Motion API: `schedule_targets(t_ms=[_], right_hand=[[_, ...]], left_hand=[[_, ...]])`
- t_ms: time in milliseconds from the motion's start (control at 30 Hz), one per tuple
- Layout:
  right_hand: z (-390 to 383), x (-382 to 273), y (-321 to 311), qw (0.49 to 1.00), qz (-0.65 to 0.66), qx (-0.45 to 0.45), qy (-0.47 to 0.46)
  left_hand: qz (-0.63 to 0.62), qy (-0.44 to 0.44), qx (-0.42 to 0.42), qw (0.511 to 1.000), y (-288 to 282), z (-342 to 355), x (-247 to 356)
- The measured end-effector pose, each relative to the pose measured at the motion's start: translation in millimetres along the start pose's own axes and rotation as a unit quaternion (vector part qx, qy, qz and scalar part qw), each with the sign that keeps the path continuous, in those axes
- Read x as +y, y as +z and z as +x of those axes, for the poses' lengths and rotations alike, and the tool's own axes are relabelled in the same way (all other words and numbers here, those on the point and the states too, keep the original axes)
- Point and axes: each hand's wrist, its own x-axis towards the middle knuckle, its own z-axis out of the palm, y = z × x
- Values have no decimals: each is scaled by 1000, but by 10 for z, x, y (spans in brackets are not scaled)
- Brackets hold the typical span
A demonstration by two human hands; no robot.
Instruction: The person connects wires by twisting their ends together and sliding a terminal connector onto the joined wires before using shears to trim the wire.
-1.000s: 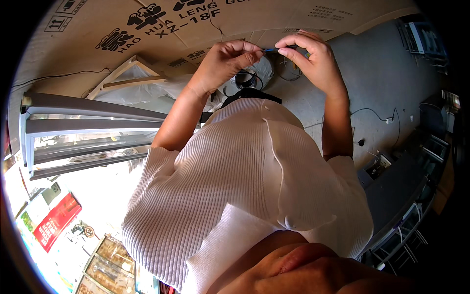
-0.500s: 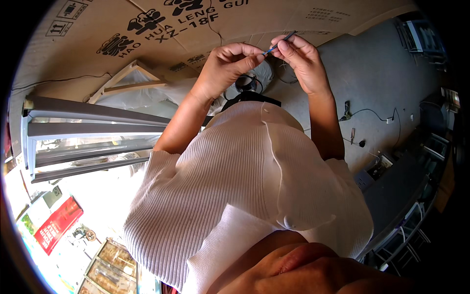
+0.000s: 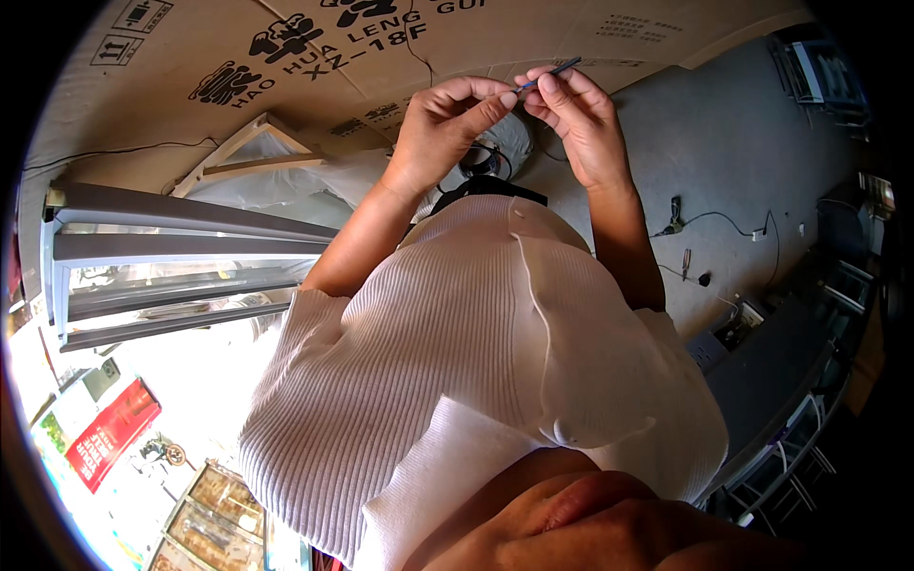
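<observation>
A thin dark stick-like piece with a blue stretch (image 3: 566, 66) is held up in front of my body, slanting up to the right. My right hand (image 3: 588, 128) grips it between thumb and fingers, and its dark end sticks out past them. My left hand (image 3: 446, 128) is closed in a pinch at the lower blue end, thumb against forefinger. What exactly lies between the left fingertips is too small to tell. The two hands' fingertips nearly meet.
A large printed cardboard box (image 3: 533, 38) stands just beyond my hands. Grey metal frames (image 3: 190, 249) lie at the left, near a wooden corner frame (image 3: 257, 171). A bagged coil of black cable (image 3: 484, 162) sits below the hands. Cords and a screwdriver-like tool (image 3: 685, 264) lie on the floor at right.
My right hand has shifted slightly left, closer to the left fingertips. The stick-like piece has tilted flatter, and less of its blue stretch shows.
</observation>
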Motion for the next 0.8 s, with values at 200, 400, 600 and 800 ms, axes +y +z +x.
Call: schedule_targets(t_ms=[200,400,600,800], right_hand=[[-32,39,82,1000,15,-4,-13],[-44,24,95,999,28,7,-16],[-55,10,62,1000,12,18,-18],[-79,-10,83,1000,12,10,-3]], left_hand=[[22,45,-10,999,34,13,11],[15,48,-7,999,63,7,26],[1,36,-4,999,59,0,-19],[30,42,16,999,47,-8,-42]])
